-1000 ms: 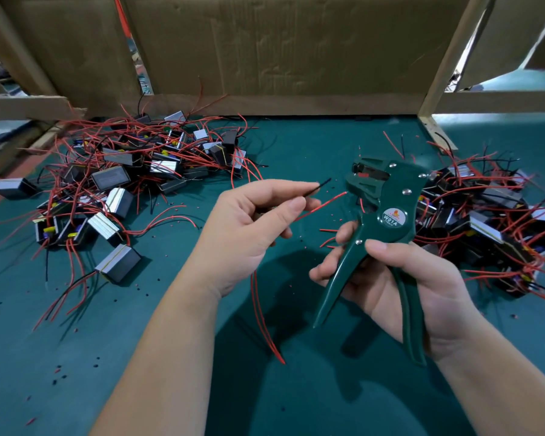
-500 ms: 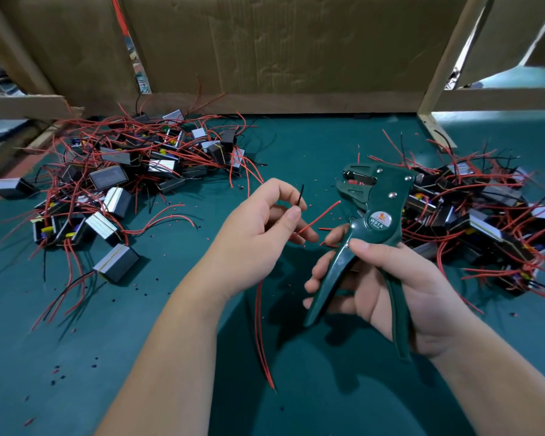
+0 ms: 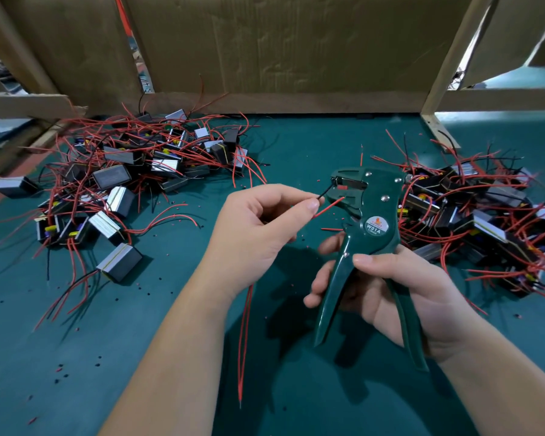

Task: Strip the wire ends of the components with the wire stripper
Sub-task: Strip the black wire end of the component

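My left hand (image 3: 258,228) pinches black wire (image 3: 326,192) and red wire (image 3: 328,208). Black tip at mouth of wire stripper (image 3: 365,221), just past my fingertips. My right hand (image 3: 390,287) wraps handles, still spread apart. Step: feeding end. Next: seat tip fully, squeeze.

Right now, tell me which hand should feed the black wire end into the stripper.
Left. The left hand pinches the black wire, its tip at the wire stripper head; the right hand grips the handles and can only squeeze.
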A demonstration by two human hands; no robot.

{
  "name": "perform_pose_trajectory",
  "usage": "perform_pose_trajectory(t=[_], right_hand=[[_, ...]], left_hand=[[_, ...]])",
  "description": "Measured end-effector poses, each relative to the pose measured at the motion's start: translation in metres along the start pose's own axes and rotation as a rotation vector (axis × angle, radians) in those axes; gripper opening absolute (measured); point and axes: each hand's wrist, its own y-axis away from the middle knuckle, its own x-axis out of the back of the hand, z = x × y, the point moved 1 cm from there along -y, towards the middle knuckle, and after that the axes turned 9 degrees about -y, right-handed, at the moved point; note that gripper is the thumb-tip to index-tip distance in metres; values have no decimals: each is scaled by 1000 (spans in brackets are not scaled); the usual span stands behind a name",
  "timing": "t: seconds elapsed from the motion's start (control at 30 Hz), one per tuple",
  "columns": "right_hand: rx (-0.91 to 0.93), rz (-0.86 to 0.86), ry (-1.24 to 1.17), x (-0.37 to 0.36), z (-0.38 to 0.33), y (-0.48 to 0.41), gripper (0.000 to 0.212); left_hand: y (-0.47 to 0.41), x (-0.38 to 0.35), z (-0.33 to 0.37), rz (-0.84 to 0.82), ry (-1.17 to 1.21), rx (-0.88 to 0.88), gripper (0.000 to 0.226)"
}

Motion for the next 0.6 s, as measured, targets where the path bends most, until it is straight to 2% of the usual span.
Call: perform_pose_trajectory(t=[0.07,0.3,0.6], right_hand=[[-8,-33,-8,1,-2,2,50],[-76,-108,19,3,0,5,32],[-166,-161,59,3,0,8,35]], left_hand=[[0,1,2,28,29,-4,4],[0,6,3,14,8,-40,13],[-1,9,3,89,-101,-81,10]])
